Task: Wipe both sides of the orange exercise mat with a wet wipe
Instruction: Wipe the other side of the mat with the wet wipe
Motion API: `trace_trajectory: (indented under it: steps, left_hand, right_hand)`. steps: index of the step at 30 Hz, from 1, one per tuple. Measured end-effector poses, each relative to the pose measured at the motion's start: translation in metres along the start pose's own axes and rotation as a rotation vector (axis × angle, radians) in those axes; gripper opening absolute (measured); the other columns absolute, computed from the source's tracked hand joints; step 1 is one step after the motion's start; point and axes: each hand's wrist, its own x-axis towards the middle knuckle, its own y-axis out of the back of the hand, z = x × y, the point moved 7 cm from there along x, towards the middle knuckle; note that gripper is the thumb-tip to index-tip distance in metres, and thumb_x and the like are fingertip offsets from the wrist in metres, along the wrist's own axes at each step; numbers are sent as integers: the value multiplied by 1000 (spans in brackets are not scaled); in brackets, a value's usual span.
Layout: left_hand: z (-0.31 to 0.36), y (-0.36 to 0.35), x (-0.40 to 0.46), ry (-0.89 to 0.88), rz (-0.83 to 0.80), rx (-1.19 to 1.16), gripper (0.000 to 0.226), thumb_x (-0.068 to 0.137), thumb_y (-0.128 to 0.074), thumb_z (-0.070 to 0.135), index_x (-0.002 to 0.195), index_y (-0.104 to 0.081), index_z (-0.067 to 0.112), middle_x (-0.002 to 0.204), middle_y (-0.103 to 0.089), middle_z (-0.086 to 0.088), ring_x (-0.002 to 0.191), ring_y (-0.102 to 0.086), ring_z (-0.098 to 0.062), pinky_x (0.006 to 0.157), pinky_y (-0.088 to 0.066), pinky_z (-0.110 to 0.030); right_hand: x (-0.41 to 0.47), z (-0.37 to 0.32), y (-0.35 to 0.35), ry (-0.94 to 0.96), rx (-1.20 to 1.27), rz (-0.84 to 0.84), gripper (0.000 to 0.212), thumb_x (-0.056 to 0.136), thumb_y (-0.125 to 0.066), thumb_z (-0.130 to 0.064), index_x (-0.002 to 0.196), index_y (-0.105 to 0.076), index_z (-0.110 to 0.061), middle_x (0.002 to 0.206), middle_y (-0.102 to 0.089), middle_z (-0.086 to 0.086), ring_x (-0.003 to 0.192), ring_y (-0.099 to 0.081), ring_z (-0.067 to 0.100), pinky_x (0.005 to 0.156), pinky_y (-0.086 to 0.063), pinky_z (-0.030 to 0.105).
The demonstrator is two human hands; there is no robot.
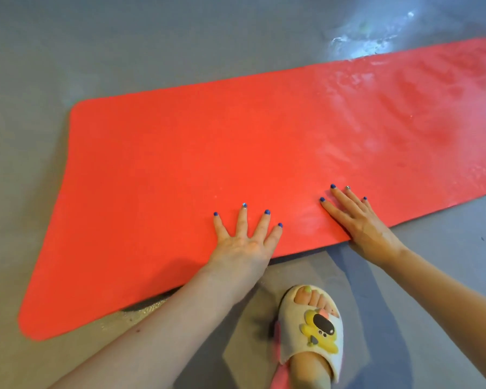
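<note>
- Below, my left hand [243, 242] lies flat on the orange exercise mat [208, 153], fingers straight and spread, gripping nothing.
- Just beside it, my right hand [359, 220] presses flat on the mat's near edge, fingers straight.
- Beyond both hands the mat stretches across the grey floor [124, 46].
- Between my forearms stands my slipper [312, 329].

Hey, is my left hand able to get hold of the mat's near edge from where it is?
Probably yes: the left hand lies flat on the orange mat beside that edge, nothing between.
</note>
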Motion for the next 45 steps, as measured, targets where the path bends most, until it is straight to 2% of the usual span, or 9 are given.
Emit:
trace_trajectory:
  steps: [6, 9, 13, 25, 29, 31, 35, 39, 45]
  left_hand:
    - [-8, 28, -17, 11, 75, 77, 103, 91, -56, -6, 159, 17, 18, 165, 25, -12, 147, 19, -56, 104, -9, -86]
    - [-28, 34, -31, 48, 124, 135, 94, 96, -49, -3, 159, 17, 19, 166, 24, -10, 148, 18, -54, 105, -11, -85]
    - [-63, 29, -55, 109, 50, 157, 94, 96, -44, -7, 158, 21, 21, 163, 32, -7, 147, 26, -49, 109, -10, -81]
    - [-155, -53, -151, 211, -149, 202, 97, 93, -34, -13, 153, 31, 26, 159, 41, -3, 143, 38, -45, 114, -7, -76]
    - [-172, -93, -181, 210, -92, 178, 109, 90, -40, -12, 139, 47, 31, 155, 45, 2, 141, 39, -45, 113, -9, -77]
    - [-173, -104, -185, 262, -141, 160, 111, 89, -40, -14, 138, 48, 31, 154, 48, 2, 142, 38, -43, 115, -8, -75]
    - [-158, -106, -156, 296, -114, 111, 112, 88, -46, -13, 148, 39, 29, 160, 39, -1, 148, 31, -40, 113, -7, -77]
    - [-131, -101, -110, 317, -11, -38, 110, 92, -53, -3, 152, 33, 30, 164, 32, 1, 151, 26, -38, 114, -5, -76]
    - [-110, -87, -86, 288, -40, -91, 115, 84, -57, -15, 158, 22, 25, 166, 27, -1, 150, 23, -44, 112, -8, -78]
  right_hand:
    - [0, -1, 35, -11, 41, 146, 107, 65, -70, 15, 153, -23, -26, 161, -12, 8, 144, -16, 42, 105, -25, 70]
    - [14, -19, 48, 22, 43, 188, 110, 56, -64, 21, 152, -28, -20, 159, -18, 13, 143, -19, 46, 104, -24, 72]
    - [35, -59, 51, 88, 68, 234, 114, 50, -57, 24, 151, -27, -19, 156, -24, 18, 140, -24, 50, 101, -25, 74]
    - [64, -218, 26, 346, 62, 211, 112, 45, -59, 21, 147, -32, -17, 148, -40, 19, 132, -36, 54, 89, -37, 76]
    - [58, -261, 24, 408, 31, 186, 103, 42, -59, 23, 139, -50, -10, 141, -48, 21, 125, -42, 55, 83, -39, 76]
    - [58, -270, 26, 426, 26, 185, 99, 43, -58, 23, 137, -53, -8, 140, -49, 22, 124, -43, 56, 83, -40, 76]
    - [61, -271, 28, 440, 54, 104, 94, 57, -52, 23, 145, -41, -7, 150, -35, 22, 135, -30, 54, 97, -33, 74]
    - [61, -268, 25, 455, 95, 168, 82, 55, -60, 23, 134, -52, 2, 144, -44, 23, 129, -41, 53, 95, -40, 68]
    - [48, -231, 10, 455, 144, 157, 57, 77, -37, 4, 134, -44, 6, 144, -43, 25, 130, -47, 39, 111, -36, 47]
